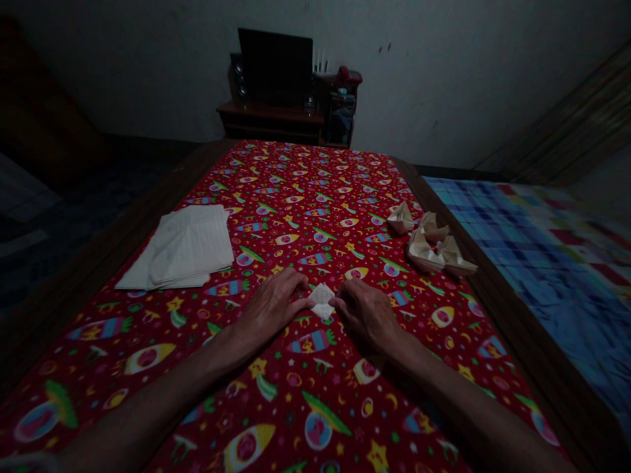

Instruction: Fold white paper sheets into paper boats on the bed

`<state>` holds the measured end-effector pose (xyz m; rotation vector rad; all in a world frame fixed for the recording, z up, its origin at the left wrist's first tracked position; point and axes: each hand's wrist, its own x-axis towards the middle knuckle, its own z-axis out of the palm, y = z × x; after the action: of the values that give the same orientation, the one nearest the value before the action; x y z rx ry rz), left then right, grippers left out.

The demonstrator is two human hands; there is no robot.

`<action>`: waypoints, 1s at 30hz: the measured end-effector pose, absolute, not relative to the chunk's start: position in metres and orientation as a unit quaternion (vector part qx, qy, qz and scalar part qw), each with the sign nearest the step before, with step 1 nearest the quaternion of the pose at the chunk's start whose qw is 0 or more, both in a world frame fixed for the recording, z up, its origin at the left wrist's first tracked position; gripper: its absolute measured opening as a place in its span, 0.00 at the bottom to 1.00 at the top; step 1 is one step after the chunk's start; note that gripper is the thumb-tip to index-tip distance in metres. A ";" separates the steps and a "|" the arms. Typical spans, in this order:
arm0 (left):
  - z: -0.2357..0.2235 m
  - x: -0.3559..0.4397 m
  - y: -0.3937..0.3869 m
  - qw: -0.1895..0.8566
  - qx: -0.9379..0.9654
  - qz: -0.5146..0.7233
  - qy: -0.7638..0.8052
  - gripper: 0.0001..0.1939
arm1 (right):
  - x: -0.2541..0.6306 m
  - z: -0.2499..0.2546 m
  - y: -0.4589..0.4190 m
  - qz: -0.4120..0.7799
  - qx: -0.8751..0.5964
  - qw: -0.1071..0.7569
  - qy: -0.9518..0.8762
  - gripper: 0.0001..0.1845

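Note:
A small folded piece of white paper (322,301) lies on a red cloth with a rocket pattern (305,210). My left hand (274,303) rests palm down just left of the paper, its fingertips pressing the paper's left edge. My right hand (363,313) lies on the other side, fingertips pinching the paper's right edge. Both hands have the fingers close together and bent slightly onto the paper.
A stack of white sheets (185,247) lies at the left on the cloth. Several folded paper shapes (428,243) sit at the right near the wooden edge. A blue patterned mat (537,256) lies to the right. A dark cabinet with a screen (283,85) stands against the far wall.

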<state>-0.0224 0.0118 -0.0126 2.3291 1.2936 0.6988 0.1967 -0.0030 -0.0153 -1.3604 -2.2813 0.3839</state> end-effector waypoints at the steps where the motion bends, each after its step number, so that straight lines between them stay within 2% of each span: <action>1: -0.012 -0.023 0.012 0.205 0.828 0.251 0.458 0.07 | 0.198 -0.015 -0.003 0.154 -0.491 0.241 -0.823 0.08; 4: -0.009 -0.022 0.013 0.220 0.823 0.252 0.458 0.12 | 0.200 -0.015 -0.004 0.199 -0.478 0.280 -0.808 0.06; 6: -0.008 -0.019 0.013 0.218 0.824 0.250 0.460 0.12 | 0.199 -0.014 -0.004 0.211 -0.468 0.292 -0.807 0.06; 12: -0.006 -0.011 0.011 0.259 0.809 0.258 0.461 0.15 | 0.198 -0.021 -0.006 0.162 -0.421 0.294 -0.842 0.06; 16: -0.005 -0.008 0.012 0.302 0.771 0.270 0.491 0.09 | 0.197 -0.020 -0.008 0.151 -0.398 0.304 -0.852 0.05; 21: -0.001 -0.004 0.009 0.308 0.758 0.320 0.478 0.08 | 0.193 -0.009 -0.003 0.249 -0.449 0.392 -0.764 0.08; 24: 0.002 -0.002 0.005 0.290 0.771 0.344 0.451 0.07 | 0.192 -0.005 0.000 0.284 -0.452 0.381 -0.755 0.03; 30: 0.007 0.001 0.001 0.268 0.792 0.356 0.418 0.07 | 0.191 -0.003 -0.004 0.260 -0.441 0.382 -0.769 0.05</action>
<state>0.0013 0.0010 0.0073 2.1355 1.1273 0.9589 0.1908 -0.0042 -0.0030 -1.1253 -1.9617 0.6643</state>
